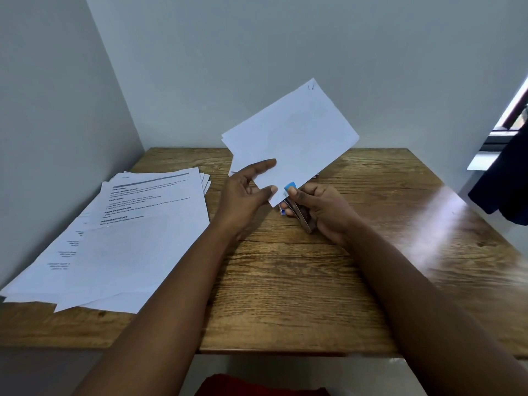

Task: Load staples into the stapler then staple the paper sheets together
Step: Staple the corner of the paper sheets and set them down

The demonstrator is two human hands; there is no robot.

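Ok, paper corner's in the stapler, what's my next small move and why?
Probably squeeze the stapler shut with the right hand: the sheets' lower corner already sits in its mouth, and the left hand steadies them.

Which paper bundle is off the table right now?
The blank sheets, held up by the left hand with a corner in the stapler. The printed stack lies flat.

Plain office corner: wooden desk [314, 281], printed paper stack [128, 238], bare grey walls [257, 52].
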